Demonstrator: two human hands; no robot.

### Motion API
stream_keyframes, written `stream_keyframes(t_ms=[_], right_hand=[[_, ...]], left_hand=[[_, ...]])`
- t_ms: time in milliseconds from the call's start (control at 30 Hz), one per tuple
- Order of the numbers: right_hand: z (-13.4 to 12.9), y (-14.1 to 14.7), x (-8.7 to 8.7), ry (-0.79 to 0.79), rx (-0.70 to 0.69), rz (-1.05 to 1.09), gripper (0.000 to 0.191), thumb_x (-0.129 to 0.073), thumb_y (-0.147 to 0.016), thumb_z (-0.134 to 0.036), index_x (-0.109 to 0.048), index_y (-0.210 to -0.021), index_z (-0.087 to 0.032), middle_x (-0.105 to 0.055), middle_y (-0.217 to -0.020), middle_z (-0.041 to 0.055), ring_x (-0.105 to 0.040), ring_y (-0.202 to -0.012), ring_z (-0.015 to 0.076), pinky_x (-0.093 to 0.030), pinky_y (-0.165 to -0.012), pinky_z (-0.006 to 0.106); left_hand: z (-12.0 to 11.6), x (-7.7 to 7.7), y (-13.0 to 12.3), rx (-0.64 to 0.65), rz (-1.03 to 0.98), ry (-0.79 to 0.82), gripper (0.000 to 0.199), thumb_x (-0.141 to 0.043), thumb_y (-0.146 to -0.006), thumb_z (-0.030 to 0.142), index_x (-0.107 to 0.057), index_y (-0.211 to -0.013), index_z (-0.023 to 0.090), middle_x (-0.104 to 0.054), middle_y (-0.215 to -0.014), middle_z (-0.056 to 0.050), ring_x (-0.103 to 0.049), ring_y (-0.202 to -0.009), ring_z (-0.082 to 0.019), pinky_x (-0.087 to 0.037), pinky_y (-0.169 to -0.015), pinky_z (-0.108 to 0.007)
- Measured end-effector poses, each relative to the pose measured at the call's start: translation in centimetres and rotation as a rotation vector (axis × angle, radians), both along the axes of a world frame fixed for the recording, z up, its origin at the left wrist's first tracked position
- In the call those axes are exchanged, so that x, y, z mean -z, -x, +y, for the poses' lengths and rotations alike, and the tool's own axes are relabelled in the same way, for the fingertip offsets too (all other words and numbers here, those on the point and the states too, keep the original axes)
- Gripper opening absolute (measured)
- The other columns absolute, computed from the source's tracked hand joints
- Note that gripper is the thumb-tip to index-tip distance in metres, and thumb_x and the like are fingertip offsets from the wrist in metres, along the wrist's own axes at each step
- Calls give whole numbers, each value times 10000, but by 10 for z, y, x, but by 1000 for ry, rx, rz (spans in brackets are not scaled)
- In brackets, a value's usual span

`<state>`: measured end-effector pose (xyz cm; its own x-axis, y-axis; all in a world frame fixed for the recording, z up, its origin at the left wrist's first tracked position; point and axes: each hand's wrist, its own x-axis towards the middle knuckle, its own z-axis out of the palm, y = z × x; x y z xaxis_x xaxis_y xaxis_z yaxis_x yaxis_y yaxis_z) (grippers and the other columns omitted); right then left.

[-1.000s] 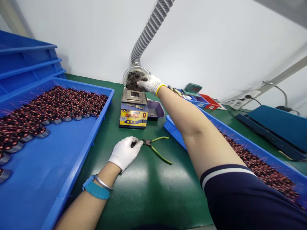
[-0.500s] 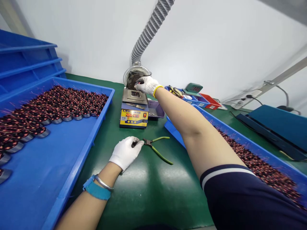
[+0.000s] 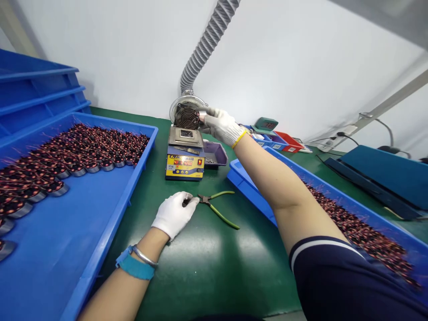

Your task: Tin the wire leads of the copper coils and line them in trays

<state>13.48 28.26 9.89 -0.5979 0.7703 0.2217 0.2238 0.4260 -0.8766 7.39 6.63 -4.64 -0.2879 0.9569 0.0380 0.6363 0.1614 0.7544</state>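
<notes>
My right hand (image 3: 219,124), in a white glove with a yellow cuff, pinches a small round metal-rimmed part (image 3: 202,117) with reddish wires, just above and to the right of the solder pot (image 3: 184,167). The pot has a yellow front panel with a red display. My left hand (image 3: 175,214), gloved in white, rests low on the green table with thumb and fingers pressed together at the jaws of the green-handled pliers (image 3: 219,208). Whatever lies between those fingertips is too small to make out. The pliers lie with their handles spread.
At the left, a blue tray (image 3: 96,232) holds many wired round parts beside stacked blue trays (image 3: 40,84). Another filled blue tray (image 3: 247,183) lies right. A purple bin (image 3: 219,154) and fume hose (image 3: 207,44) are near the pot.
My right hand has lifted and moved slightly right from over the pot, turning so the round part shows. My left hand and the pliers are nearly unchanged.
</notes>
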Motion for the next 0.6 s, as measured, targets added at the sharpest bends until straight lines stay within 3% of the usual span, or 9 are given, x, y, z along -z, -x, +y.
stream_keyframes(t_ms=[167, 600], right_hand=[[-19, -32, 9, 188, -190, 212, 399, -635, -770, -275, -535, -1148, -195, -632, -943, 13, -597, -701, 78, -533, -672, 234], [-45, -96, 14, 206, -217, 260, 572, -748, -648, -378, -530, -1131, -164, -632, -976, 49, -605, -872, 147, -530, -736, 263]], left_hand=[[0, -1, 0, 5, 7, -2, 291, -511, -799, 456, -676, -889, 234, -710, -978, -67, -635, -939, -252, -461, -812, -337], [1, 3, 1, 6, -37, 9, 347, -486, -789, 523, -669, -888, 246, -715, -972, -55, -646, -910, -246, -460, -835, -350]])
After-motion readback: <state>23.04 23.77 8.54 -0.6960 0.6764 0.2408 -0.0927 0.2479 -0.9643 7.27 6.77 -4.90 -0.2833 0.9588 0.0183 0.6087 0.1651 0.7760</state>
